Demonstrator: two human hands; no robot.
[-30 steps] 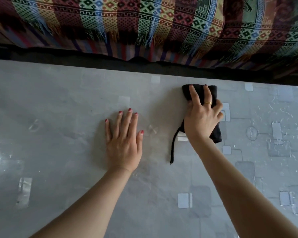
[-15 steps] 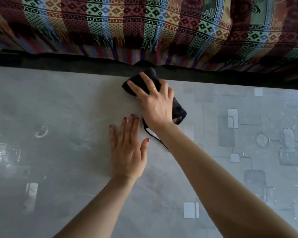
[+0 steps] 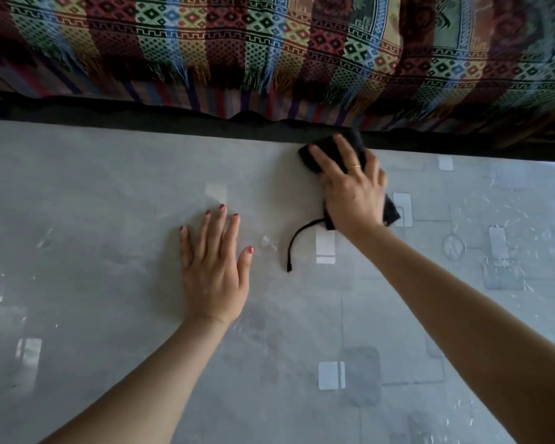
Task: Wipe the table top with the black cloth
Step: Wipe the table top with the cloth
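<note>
Grey patterned glossy bench (image 3: 109,193): crumpled black cloth (image 3: 334,152) at far edge, pinned under right hand (image 3: 353,200) fingers (image 3: 326,161), spread flat; left hand (image 3: 213,267) flat, open.

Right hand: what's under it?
The right hand presses the black cloth flat on the grey table top, at its far edge. Cloth shows beyond the fingertips and beside the wrist, a strap trailing out. The cloth's middle and the table beneath are covered.
</note>
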